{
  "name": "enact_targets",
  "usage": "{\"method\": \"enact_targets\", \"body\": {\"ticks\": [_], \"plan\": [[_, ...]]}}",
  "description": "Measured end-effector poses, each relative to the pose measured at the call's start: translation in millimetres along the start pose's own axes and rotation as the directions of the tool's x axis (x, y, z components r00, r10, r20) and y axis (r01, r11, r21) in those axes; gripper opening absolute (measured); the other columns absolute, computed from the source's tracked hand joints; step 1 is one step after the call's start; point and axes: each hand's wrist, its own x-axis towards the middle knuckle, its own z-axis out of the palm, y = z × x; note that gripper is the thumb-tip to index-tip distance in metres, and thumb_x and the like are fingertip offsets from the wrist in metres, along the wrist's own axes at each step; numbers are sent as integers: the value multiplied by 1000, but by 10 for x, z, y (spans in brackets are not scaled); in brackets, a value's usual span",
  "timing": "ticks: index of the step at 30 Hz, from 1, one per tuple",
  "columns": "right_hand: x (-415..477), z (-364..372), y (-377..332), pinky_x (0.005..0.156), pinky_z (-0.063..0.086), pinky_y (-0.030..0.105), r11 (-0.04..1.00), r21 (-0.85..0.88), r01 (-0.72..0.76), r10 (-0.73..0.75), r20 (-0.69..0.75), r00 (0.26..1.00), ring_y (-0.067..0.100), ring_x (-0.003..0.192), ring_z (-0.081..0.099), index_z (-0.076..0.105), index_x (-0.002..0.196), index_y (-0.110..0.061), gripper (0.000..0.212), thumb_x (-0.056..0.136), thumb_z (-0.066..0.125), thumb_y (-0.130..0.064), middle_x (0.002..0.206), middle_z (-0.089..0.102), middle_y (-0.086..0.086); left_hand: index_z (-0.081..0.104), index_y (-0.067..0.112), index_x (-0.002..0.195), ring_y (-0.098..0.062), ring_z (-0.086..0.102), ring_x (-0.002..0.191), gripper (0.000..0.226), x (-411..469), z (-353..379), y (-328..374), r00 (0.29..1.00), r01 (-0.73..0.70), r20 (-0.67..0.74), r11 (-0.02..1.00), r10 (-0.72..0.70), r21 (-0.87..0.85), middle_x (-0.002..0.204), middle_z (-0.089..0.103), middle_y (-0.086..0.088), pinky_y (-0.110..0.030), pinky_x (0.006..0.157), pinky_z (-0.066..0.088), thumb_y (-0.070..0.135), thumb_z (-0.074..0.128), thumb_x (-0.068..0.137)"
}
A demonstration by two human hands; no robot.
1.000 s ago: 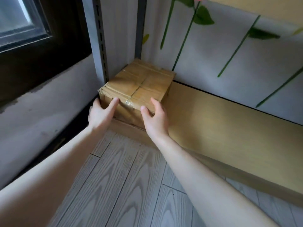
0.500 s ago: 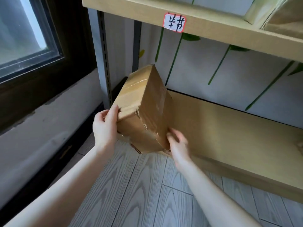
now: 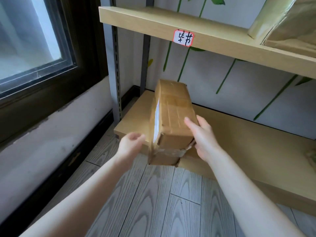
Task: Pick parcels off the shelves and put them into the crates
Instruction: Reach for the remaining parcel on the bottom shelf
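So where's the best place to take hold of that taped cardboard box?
By its two long side faces, one hand from each side, near the low end. The cardboard box is long and tilted, and its near end is torn and taped, so avoid that. The right hand clasps the right face.

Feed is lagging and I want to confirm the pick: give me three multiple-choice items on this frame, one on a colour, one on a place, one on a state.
1. The label on the edge of the upper shelf has a border that is: A red, B blue, C black.
2. The cardboard box is: A lying on the upper shelf, B held up in front of the lower shelf, C inside a crate.
3. The right hand: A hangs free, B grips the box's right side, C presses flat on the lower shelf.
Key: 1 A, the outline is red; 2 B, it is tilted in the air, off the board; 3 B, thumb and fingers clasp that side.
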Motion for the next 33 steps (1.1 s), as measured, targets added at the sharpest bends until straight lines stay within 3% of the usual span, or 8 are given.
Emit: {"method": "enact_targets", "body": {"ticks": [3, 6, 11, 14, 18, 22, 27, 33], "plan": [[-61, -178, 125, 101, 44, 35, 987, 158, 11, -8, -18, 1000, 15, 116, 57, 40, 139, -25, 52, 90, 58, -19, 128, 59, -5, 48, 9, 121, -19, 52, 102, 54, -64, 92, -119, 924, 308, 231, 951, -304, 20, 118, 51, -2, -39, 90, 39, 48, 59, 85], [-142, -371, 221, 83, 50, 28, 945, 326, 23, -4, -58, 998, 14, 108, 60, 45, 132, -32, 45, 92, 53, -13, 119, 62, -6, 50, 7, 128, -21, 55, 107, 65, -110, 211, -169, 876, 374, 356, 924, -324, -79, 117, 58, -4, -44, 96, 37, 51, 62, 81], [-229, -685, 580, 97, 42, 29, 1000, 14, 18, -14, -254, 967, 13, 105, 55, 63, 109, -19, 27, 94, 47, -3, 120, 63, 5, 64, 23, 103, -10, 55, 76, 19, -132, 266, -252, 963, 159, 246, 967, -108, -200, 87, 63, 3, -26, 67, 40, 30, 64, 85], [-278, -698, 869, 94, 42, 29, 988, 85, -125, 140, -199, 970, 17, 114, 55, 58, 122, -12, 30, 95, 44, -8, 124, 62, 5, 61, 28, 103, -3, 61, 63, 20, -169, 262, -290, 978, 65, 208, 958, -5, -278, 81, 66, 4, -13, 53, 46, 14, 61, 88], [-321, -573, 943, 85, 44, 30, 936, 317, -152, 215, -175, 961, 20, 104, 57, 52, 126, -9, 30, 98, 41, -14, 119, 60, 6, 62, 26, 105, -8, 62, 77, 23, -166, 198, -279, 995, 9, 102, 965, 18, -260, 87, 67, 3, -22, 73, 50, 12, 61, 88], [-291, -356, 882, 92, 46, 31, 955, 268, -131, 148, -44, 988, 15, 111, 59, 57, 122, -12, 46, 89, 49, -43, 120, 64, 3, 61, 14, 108, -22, 63, 98, 28, -81, 125, -306, 999, -5, -43, 963, -7, -270, 102, 67, -7, -38, 94, 48, 24, 66, 82], [-67, 2, 734, 96, 44, 37, 993, 100, -58, 55, 34, 998, 18, 106, 60, 62, 94, -19, 9, 91, 56, -24, 107, 68, -2, 60, 16, 104, -14, 58, 90, 25, 246, 5, -201, 966, -89, -256, 971, 31, -220, 100, 63, 0, -28, 80, 44, 33, 61, 86], [453, 428, 609, 104, 41, 47, 1000, -11, -20, 21, 70, 997, 20, 111, 58, 58, 99, -23, 21, 83, 52, -35, 114, 65, -3, 56, 15, 118, -15, 51, 72, 37, 784, -201, -72, 970, -31, -242, 993, 2, -117, 92, 52, -1, -25, 53, 41, 38, 52, 90]]}}
